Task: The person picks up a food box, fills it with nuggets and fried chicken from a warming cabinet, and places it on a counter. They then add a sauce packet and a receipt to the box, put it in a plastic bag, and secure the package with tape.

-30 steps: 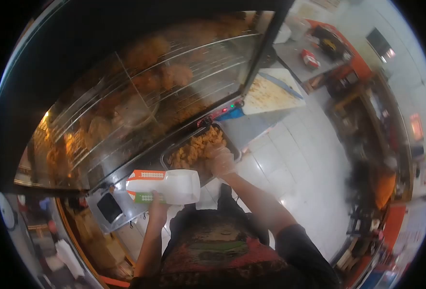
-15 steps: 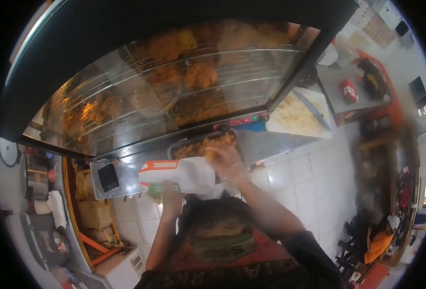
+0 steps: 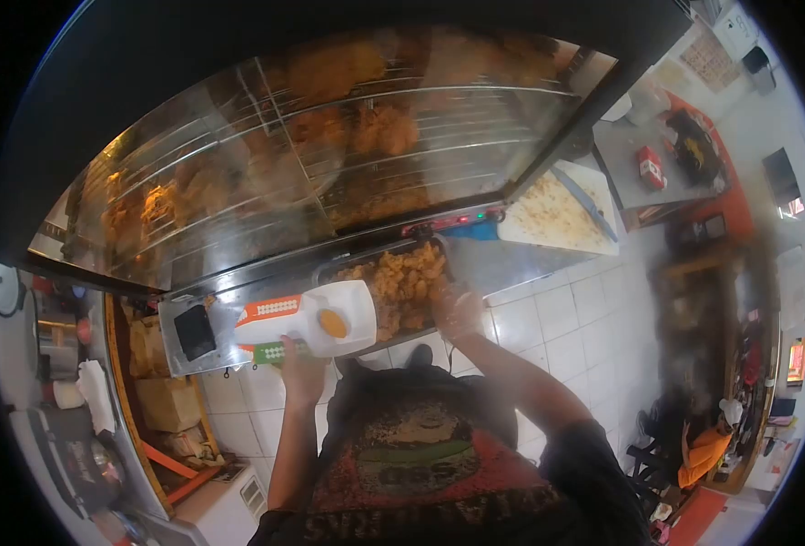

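Note:
My left hand [image 3: 302, 369] is closed around the lower side of a white paper box [image 3: 355, 309] with orange and green print. The box lies tilted with its opening to the right, and one golden-brown piece [image 3: 333, 323] shows inside it. My right hand [image 3: 460, 314], in a clear glove, is at the right edge of a tray of fried food pieces [image 3: 409, 275]. Its fingertips are partly hidden among the pieces and blurred, so whether they hold one cannot be made out.
A glass display case [image 3: 329, 155] with food on racks stands just beyond the tray. A knife [image 3: 584, 202] rests on a white cutting board [image 3: 552, 214] to the right. At the left are a black object [image 3: 195, 331] and shelves. A person in orange [image 3: 704, 455] is at the lower right.
My right hand has moved from the box opening to the right side of the tray. The box has shifted left and turned, so its inside and the piece in it now show.

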Motion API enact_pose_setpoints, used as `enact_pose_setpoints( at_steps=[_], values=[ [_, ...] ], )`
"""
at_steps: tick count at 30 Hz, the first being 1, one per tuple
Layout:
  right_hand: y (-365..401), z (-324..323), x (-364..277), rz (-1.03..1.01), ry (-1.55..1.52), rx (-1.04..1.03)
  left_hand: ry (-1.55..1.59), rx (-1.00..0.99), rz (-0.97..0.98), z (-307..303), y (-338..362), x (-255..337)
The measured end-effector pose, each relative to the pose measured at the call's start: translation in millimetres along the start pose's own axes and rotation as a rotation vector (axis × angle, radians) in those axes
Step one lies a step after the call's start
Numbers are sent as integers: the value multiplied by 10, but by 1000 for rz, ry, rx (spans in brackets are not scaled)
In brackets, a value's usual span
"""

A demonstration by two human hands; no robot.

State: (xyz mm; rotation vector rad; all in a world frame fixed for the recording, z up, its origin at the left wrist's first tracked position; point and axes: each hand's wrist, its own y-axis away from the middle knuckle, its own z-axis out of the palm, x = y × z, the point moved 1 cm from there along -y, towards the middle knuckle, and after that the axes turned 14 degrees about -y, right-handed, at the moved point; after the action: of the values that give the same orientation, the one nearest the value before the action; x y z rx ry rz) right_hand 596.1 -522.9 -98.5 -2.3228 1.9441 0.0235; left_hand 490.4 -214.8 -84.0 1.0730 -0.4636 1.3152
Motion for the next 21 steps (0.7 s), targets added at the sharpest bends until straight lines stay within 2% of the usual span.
enact_pose_setpoints(
  at_steps=[3, 6, 9, 12, 14, 16, 18, 20, 21],
  values=[
    [-84, -89, 13, 11, -130, -81, -40, -26, 59, -102, 19, 90],
    [-101, 59, 170, 70, -414, -38, -3, -21, 68, -112, 43, 171],
    [-162, -64, 268, 217, -497, -128, -10, -31, 49, -182, 46, 138],
    [-229, -646, -118, 579, -1067, -128, -23, 15, 0, -264, -2, -20],
    [-190, -891, -450, 224, -1182, -72, 12, 3, -36, -153, -15, -19],
    [-177, -836, -685, 115, -1336, -157, 37, -30, -41, -11, 8, 23],
    [-201, -839, -699, 89, -1284, -137, 57, -78, -6, 112, 16, 110],
    [-249, -921, -440, 145, -1019, -10, -31, -50, 19, 76, -7, 142],
    [-200, -655, -123, 238, -1114, -62, -73, -34, 34, 39, -14, 154]
  ],
)
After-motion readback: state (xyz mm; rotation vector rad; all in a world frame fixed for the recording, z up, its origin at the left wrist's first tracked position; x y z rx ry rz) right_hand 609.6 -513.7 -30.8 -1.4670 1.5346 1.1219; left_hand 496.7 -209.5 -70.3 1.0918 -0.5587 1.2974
